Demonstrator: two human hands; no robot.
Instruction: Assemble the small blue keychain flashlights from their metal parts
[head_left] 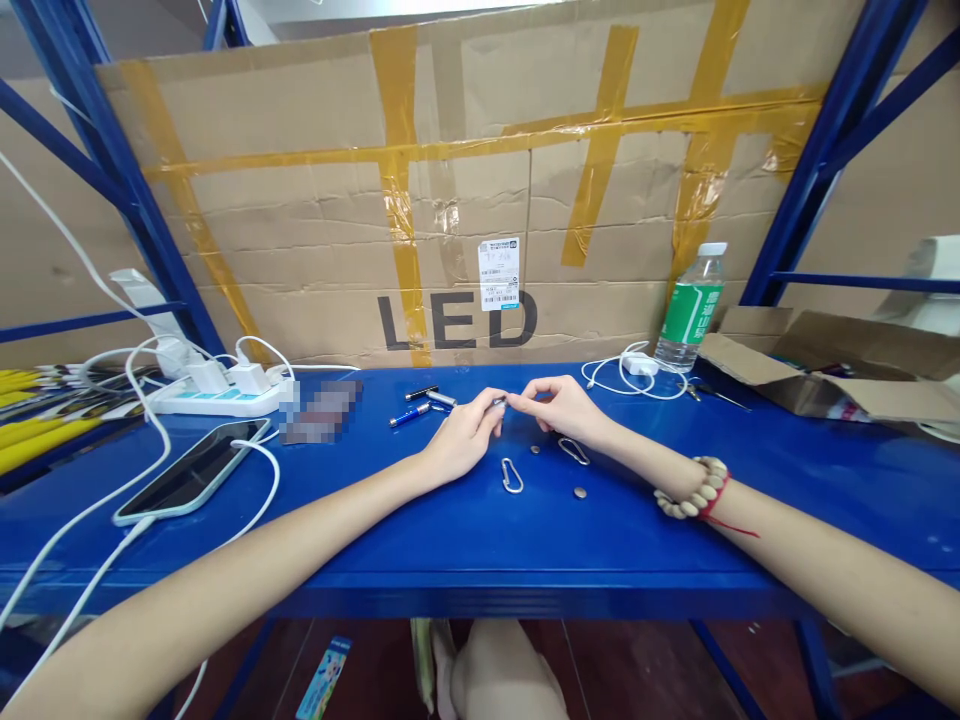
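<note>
My left hand (466, 432) is closed around a small piece, mostly hidden by the fingers, with a bit of grey showing at the fingertips. The thumb and fingers of my right hand (564, 408) are pinched together against that same spot, and what they grip is too small to make out. On the blue table below lie a silver carabiner (512, 476) and another carabiner (574, 452) beside my right hand. Two small round metal discs (580, 493) rest nearby. Left of my left hand are a blue pen-like tube (409, 416), a black tube (421, 393) and a silver tube (441, 399).
A charging phone (196, 470) and a white power strip (217, 397) with trailing cables occupy the left. At the right stand a water bottle (691, 308), a coiled white cable (637, 366) and an open carton (832, 365). Cardboard (315, 240) walls the back.
</note>
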